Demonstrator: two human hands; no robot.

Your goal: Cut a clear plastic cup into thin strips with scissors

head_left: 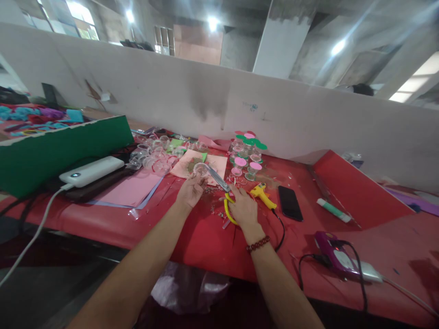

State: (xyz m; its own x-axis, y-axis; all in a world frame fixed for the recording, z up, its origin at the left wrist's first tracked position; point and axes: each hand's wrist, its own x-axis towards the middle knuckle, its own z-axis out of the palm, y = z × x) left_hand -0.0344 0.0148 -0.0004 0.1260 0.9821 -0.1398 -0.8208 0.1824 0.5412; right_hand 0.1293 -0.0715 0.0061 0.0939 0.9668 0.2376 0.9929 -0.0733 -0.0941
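Observation:
Near the middle of the red table, my left hand (191, 189) is closed around the near side of a small clear plastic cup (200, 170). My right hand (243, 206) grips the yellow handles of a pair of scissors (218, 178). Their metal blades point up and left, with the tips at the cup's rim; whether they touch it I cannot tell. Under and behind the cup lies a pale pink sheet (216, 162) with a green scrap on it. Small cut bits are scattered below the blades. A yellow glue gun (265, 195) lies just right of my right hand.
Clear cups (157, 155) are heaped at the back left. Cups topped with pink and green discs (254, 167) stand at the back right. A phone (290, 202), glue stick (333, 210) and purple power strip (334, 256) lie right. Pink paper (126, 188) and a white power bank (91, 171) lie left.

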